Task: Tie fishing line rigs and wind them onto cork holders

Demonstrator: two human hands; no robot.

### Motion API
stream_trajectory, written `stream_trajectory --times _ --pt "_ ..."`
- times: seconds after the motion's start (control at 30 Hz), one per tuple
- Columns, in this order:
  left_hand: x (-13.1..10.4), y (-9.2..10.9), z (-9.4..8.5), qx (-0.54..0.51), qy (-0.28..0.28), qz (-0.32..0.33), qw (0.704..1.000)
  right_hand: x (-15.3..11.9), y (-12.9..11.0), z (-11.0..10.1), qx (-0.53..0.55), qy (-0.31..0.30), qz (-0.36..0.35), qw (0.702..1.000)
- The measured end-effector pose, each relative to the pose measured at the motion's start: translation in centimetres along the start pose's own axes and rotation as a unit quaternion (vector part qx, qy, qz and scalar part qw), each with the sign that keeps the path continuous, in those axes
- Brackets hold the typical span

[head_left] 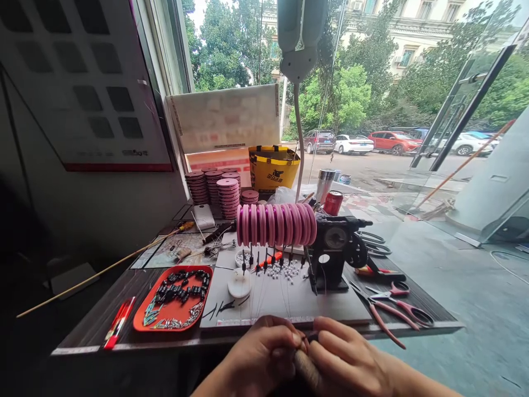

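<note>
In front of the table's near edge, my left hand [269, 348] and my right hand [345, 357] meet with their fingers pinched together. A small dark piece shows between the fingertips, too hidden to name. Below it lies a tan, rough-looking thing [306, 368] that I cannot make out. Just beyond stands a black winding stand [328, 256] with a row of pink spools [276, 225] on its shaft. Thin lines hang from the spools toward my hands, several with small black pieces [265, 268] on them. Under the spools are white beads [287, 270] and a round white container [239, 284].
An orange-red tray [139, 318] of black and metallic small parts sits left. Scissors [399, 289] and pliers [388, 325] lie right. Behind are stacked spools [228, 197], a yellow bag [273, 170] and a red can [333, 204]. A thin stick [103, 271] juts out left.
</note>
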State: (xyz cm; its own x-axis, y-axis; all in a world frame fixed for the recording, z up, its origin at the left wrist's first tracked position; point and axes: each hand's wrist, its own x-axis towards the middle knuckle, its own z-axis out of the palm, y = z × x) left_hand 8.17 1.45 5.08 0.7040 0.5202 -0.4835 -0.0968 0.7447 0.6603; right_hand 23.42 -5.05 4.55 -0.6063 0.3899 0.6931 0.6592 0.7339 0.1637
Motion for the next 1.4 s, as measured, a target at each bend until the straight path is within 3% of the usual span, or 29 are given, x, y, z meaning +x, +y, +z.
stream_trajectory --times 0.27,0.47,0.6,0.8,1.1,1.27,1.33,1.4 --pt "0.2 -0.3 -0.3 0.016 -0.016 0.009 1.0 -0.7 -0.3 0.7 0.006 0.034 0.017 0.999" --pt "0.2 -0.1 -0.4 0.06 0.009 0.067 0.996 0.0 -0.9 0.7 0.0 -0.033 0.026 0.999" --pt "0.1 0.0 -0.3 0.051 0.006 0.058 0.997 0.3 -0.8 0.6 -0.036 -0.038 0.001 0.999" --pt "0.2 -0.1 -0.3 0.036 0.005 0.031 0.999 0.4 -0.6 0.7 -0.031 0.016 0.019 0.999" --pt "0.2 -0.2 -0.2 0.044 0.0 0.019 0.999 -0.1 -0.7 0.8 -0.028 0.017 0.018 0.999" --pt "0.3 0.1 -0.4 0.139 -0.009 0.082 0.987 0.3 -0.7 0.7 0.015 -0.02 0.003 1.0" --pt "0.0 0.4 -0.5 0.22 -0.009 0.141 0.965 0.9 -0.6 0.4 0.059 -0.021 0.016 0.998" --pt "-0.5 0.7 -0.5 0.306 0.006 0.217 0.927 1.8 -0.5 0.0 0.142 -0.012 0.071 0.987"
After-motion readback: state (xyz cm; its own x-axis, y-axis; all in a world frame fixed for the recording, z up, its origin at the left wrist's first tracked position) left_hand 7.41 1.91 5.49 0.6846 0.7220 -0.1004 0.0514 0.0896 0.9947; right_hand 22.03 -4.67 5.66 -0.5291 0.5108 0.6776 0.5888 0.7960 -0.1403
